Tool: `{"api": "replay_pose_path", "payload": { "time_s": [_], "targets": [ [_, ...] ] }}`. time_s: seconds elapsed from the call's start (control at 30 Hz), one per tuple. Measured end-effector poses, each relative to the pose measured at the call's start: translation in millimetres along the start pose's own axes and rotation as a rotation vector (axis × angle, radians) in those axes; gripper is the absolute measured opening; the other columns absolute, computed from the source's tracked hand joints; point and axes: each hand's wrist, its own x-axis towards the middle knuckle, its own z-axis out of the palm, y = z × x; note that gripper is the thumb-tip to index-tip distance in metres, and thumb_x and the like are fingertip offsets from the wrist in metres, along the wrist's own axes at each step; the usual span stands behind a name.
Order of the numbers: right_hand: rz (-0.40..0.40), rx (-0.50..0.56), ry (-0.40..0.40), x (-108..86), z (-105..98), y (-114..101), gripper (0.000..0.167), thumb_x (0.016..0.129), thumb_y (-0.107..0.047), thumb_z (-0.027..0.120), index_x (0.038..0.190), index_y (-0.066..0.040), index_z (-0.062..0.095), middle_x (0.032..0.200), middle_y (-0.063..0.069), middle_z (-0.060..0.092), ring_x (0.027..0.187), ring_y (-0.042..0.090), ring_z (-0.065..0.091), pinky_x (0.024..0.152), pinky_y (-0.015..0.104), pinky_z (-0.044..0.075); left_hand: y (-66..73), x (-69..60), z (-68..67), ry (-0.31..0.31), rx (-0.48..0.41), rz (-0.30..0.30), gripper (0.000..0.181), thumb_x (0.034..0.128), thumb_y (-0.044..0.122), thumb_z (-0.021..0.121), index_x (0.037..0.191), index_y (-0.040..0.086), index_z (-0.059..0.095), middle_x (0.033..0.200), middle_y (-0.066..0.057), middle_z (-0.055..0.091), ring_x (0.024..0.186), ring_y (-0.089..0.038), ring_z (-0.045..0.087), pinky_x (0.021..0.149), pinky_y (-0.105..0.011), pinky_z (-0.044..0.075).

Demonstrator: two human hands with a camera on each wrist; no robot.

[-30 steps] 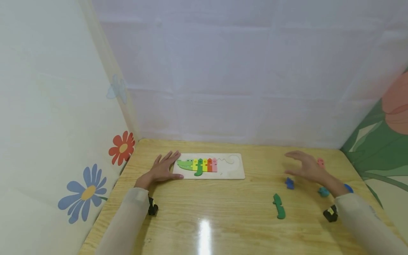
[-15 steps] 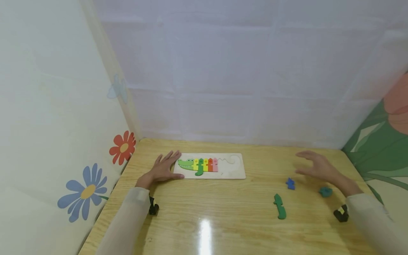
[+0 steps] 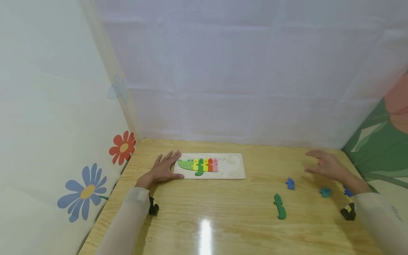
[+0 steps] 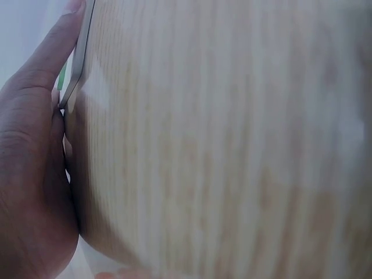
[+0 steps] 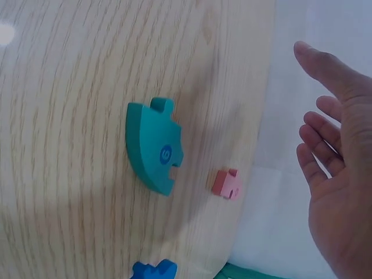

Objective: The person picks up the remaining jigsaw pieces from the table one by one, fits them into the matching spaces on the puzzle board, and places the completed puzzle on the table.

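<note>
My left hand (image 3: 162,168) rests with spread fingers on the left end of a pale puzzle board (image 3: 232,171). In the left wrist view its thumb (image 4: 49,52) lies along the board's edge. A crocodile head (image 3: 186,164) and several coloured body pieces sit in the board; the curled tail recess at the right is bare. My right hand (image 3: 325,165) hovers over the table's right side, thumb and fingers apart, holding nothing. Below it in the right wrist view lie a teal piece (image 5: 154,148) with a blue mark and a small pink piece (image 5: 228,185).
A blue piece (image 3: 290,183) and a long green piece (image 3: 279,206) lie between the board and the right arm. Another blue piece (image 3: 348,191) is partly covered by the right wrist. Cloth walls (image 3: 204,71) border the wooden table (image 3: 178,219).
My right hand has moved to the right, away from the board, its fingers still apart. The left hand and the board look unmoved.
</note>
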Motion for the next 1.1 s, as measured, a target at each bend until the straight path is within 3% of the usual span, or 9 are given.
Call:
{"api": "replay_pose_path", "payload": {
  "time_s": [0.27,0.5,0.67,0.93,1.0,1.1],
  "targets": [
    [-0.003,-0.054,0.037,-6.3,-1.7,17.2,0.066,0.078,-0.021,0.095,0.129,0.011,0.068,0.129,0.038,0.065,0.111,0.056,0.064,0.087,0.049,0.053,-0.1,-1.9,-0.2,0.004,-0.006,0.008,0.120,0.0838,0.079,0.070,0.169,0.008,0.025,0.177,-0.014,0.018,0.163,-0.042,0.008,0.125,-0.070,-0.003],
    [0.032,-0.034,0.000,-12.5,-4.2,25.6,0.066,0.081,-0.018,0.092,0.131,0.016,0.064,0.129,0.042,0.062,0.115,0.061,0.059,0.090,0.070,0.049,-0.8,0.1,1.2,-0.006,0.001,-0.011,0.116,0.0848,0.070,0.075,0.169,0.008,0.025,0.177,-0.014,0.018,0.163,-0.041,0.007,0.125,-0.068,-0.004],
    [0.061,-0.047,-0.001,-15.9,-6.3,27.7,0.066,0.083,-0.019,0.091,0.132,0.015,0.063,0.130,0.042,0.062,0.115,0.061,0.059,0.090,0.070,0.049,-0.5,1.4,1.8,-0.008,0.010,-0.019,0.114,0.0861,0.065,0.077,0.169,0.009,0.024,0.177,-0.012,0.017,0.164,-0.039,0.006,0.126,-0.066,-0.005],
    [0.109,-0.014,-0.033,-16.1,-9.6,37.6,0.066,0.085,-0.019,0.089,0.133,0.018,0.060,0.133,0.045,0.058,0.113,0.066,0.058,0.089,0.072,0.051,-0.9,-0.6,1.1,0.002,0.011,-0.002,0.118,0.0842,0.075,0.072,0.169,0.007,0.026,0.177,-0.014,0.019,0.163,-0.042,0.009,0.125,-0.069,-0.003],
    [0.117,-0.017,-0.026,-16.3,-9.9,40.5,0.066,0.084,-0.018,0.091,0.132,0.017,0.062,0.132,0.044,0.059,0.112,0.065,0.060,0.088,0.064,0.057,-1.5,-0.4,1.3,0.003,0.014,-0.002,0.117,0.0847,0.075,0.072,0.169,0.007,0.026,0.177,-0.014,0.019,0.163,-0.042,0.009,0.125,-0.069,-0.003],
    [0.109,-0.028,-0.009,-16.0,-9.9,44.7,0.067,0.080,-0.017,0.094,0.129,0.017,0.064,0.129,0.042,0.062,0.111,0.062,0.062,0.085,0.032,0.060,-2.5,0.7,1.8,0.001,0.023,-0.009,0.116,0.0856,0.071,0.073,0.169,0.008,0.025,0.177,-0.014,0.018,0.163,-0.041,0.008,0.125,-0.068,-0.004]
  ]
}}
